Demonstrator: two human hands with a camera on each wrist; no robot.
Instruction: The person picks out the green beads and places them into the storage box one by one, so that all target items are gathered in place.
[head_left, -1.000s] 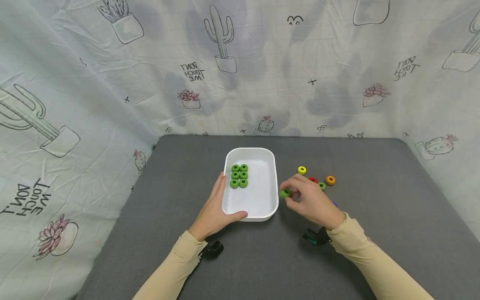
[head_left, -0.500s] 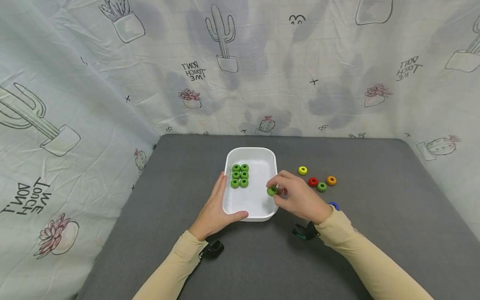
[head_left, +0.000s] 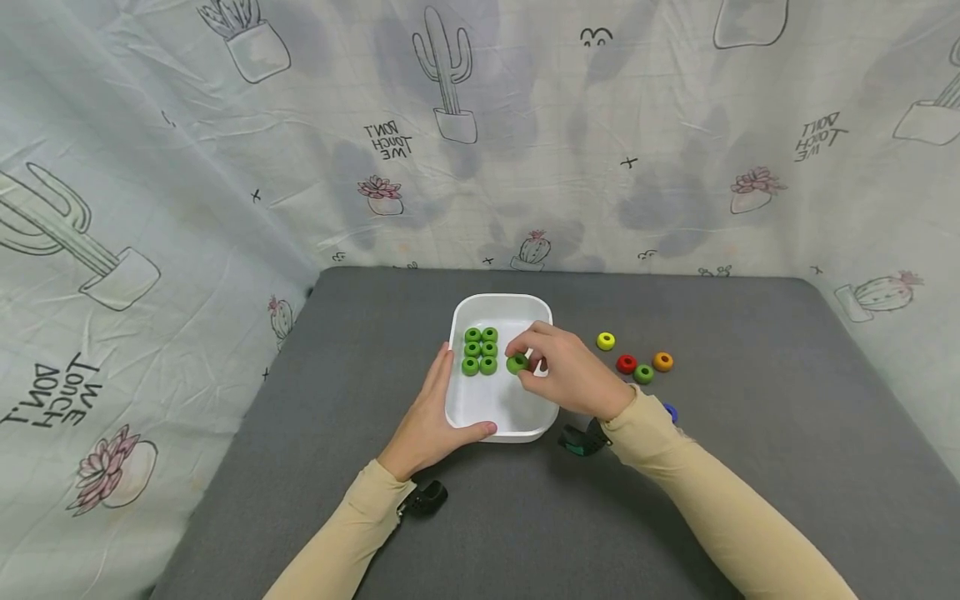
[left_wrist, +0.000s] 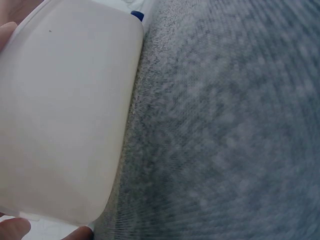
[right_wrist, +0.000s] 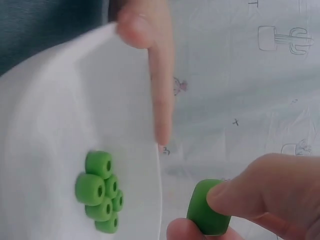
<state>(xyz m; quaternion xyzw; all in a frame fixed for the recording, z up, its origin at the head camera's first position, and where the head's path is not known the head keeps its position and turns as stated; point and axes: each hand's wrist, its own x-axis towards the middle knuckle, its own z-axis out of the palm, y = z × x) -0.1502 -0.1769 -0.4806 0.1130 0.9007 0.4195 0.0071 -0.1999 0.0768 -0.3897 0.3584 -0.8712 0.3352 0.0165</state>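
A green bead [head_left: 517, 363] is being pinched between thumb and fingertips of the right hand [head_left: 566, 375] and held over the white tray [head_left: 501, 421], just right of the six green beads [head_left: 480, 350] already lying in a tidy block inside it. The tray is being steadied at its left rim by the left hand [head_left: 431, 417], fingers straight along the wall, thumb at the near edge. To the right of the tray, another green bead [head_left: 642, 373] is waiting among yellow, red, orange and blue ones, so the sorting is judged nearly done.
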